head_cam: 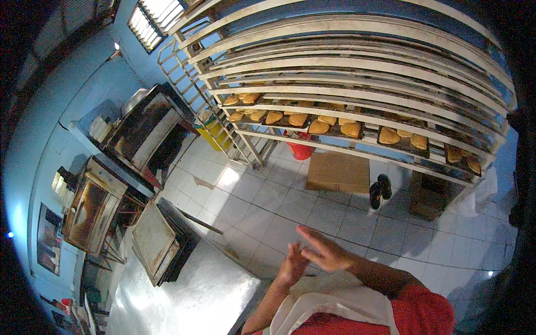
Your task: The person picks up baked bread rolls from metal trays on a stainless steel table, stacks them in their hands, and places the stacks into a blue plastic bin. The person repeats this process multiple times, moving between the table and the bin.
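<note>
My left hand [293,264] and my right hand [326,252] meet in front of my white apron [335,293], above the tiled floor. Nothing shows in either hand, and their fingers are spread and slightly blurred. Which hand is in front where they overlap is hard to tell. To the left of them lies a shiny metal-topped table [188,297], bearing a stack of baking trays [155,243]. Beyond, a large white rack [347,111] holds several dark trays of golden bread pieces [319,126] on its lower levels.
A cardboard box [338,171], a pair of dark slippers [380,191] and a red bucket [300,150] are on the floor near the rack. A yellow bucket [214,133] stands farther left. Ovens [94,205] line the blue wall.
</note>
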The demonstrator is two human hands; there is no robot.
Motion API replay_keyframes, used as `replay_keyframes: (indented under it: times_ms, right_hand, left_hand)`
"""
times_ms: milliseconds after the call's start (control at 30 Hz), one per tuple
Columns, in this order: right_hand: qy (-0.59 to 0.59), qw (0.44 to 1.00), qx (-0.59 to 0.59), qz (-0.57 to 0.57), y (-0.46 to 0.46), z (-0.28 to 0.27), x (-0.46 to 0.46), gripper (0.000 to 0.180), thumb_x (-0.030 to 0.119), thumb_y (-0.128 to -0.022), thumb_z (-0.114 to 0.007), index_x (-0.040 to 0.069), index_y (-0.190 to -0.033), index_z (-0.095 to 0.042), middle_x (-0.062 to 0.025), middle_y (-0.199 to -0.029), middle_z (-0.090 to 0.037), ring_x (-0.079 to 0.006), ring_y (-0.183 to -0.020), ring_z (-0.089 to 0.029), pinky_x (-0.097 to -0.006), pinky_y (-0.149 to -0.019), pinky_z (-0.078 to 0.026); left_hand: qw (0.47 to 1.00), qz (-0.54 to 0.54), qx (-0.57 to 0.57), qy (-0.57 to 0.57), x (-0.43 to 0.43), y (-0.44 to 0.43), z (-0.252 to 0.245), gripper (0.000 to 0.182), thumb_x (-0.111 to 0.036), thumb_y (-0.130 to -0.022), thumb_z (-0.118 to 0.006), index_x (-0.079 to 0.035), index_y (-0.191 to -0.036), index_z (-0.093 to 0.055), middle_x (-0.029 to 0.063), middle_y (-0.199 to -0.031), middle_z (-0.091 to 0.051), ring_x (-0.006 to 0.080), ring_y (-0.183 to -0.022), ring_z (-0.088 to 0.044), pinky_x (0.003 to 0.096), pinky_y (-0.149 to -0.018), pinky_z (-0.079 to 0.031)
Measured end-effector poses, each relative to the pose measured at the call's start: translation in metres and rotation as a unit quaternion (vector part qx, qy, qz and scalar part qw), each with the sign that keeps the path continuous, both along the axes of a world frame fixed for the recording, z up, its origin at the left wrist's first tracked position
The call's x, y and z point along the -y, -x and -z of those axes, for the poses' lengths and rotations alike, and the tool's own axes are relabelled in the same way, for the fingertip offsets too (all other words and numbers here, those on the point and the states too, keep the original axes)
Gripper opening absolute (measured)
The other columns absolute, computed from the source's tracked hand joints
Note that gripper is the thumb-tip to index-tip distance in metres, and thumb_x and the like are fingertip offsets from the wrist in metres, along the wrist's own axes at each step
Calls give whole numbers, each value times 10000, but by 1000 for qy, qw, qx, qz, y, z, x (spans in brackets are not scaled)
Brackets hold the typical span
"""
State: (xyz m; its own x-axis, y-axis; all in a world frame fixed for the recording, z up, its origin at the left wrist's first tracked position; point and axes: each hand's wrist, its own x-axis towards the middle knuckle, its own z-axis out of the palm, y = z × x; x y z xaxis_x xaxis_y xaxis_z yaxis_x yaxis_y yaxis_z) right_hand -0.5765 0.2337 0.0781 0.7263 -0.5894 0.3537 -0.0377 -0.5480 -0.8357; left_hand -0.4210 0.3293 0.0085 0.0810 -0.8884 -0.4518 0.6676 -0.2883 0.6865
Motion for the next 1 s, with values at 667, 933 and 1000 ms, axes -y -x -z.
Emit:
replay_keyframes:
  times_ms: [667, 933, 1000]
  right_hand:
    - [-139, 953, -238, 125, -11, 250, 279, 367, 308, -965, -575, 13, -1179, -615, -146, -1125, -665, -255, -1083, -627, -375, -934, -496]
    - [-86, 919, -370, 106, -162, 170, 442, 496, 460, -1005, -404, 61, -1218, -609, -142, -1199, -645, -294, -1125, -603, -415, -995, -448]
    - [-224, 903, -359, 73, -233, 103, 475, 460, 432, -1003, -432, 72, -1236, -600, -141, -1227, -634, -285, -1124, -604, -409, -990, -455]
  left_hand:
    - [958, -244, 130, 75, 534, -381, 129, 175, -234, -939, -624, -65, -922, -584, 38, -744, -600, 141, -569, -541, 301, -513, -464]
    - [980, -195, 35, 11, 730, -511, 219, 228, -167, -917, -653, -43, -801, -502, 61, -719, -542, 200, -545, -538, 333, -475, -484]
    - [833, -268, 416, 248, 738, -544, 253, 160, -115, -908, -633, -32, -839, -515, 76, -767, -567, 223, -598, -576, 345, -520, -520]
